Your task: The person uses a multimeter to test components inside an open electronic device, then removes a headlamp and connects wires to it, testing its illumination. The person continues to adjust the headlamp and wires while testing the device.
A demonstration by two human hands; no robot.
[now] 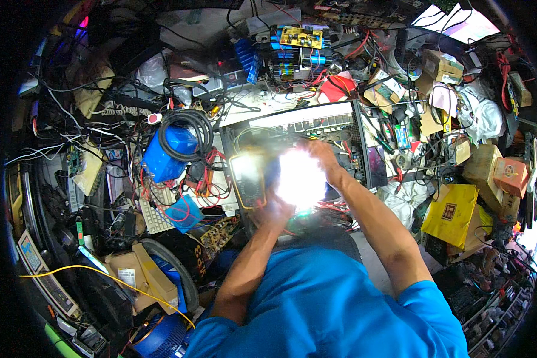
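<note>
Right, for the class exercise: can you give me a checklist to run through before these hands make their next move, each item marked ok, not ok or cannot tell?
1. Both left hand and right hand at the open case: ok.
2. Clear view between them: not ok; white glare covers it.
3. Grip: cannot tell; the glare hides the fingertips.
4. Coiled black cable outside the case: ok, it lies to the left.
5. Yellow packet away from the right hand: ok, off to the right.

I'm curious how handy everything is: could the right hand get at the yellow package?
Probably yes: the yellow package lies on the right with nothing visible over it, though glare hides whether the right hand is holding something.
</note>
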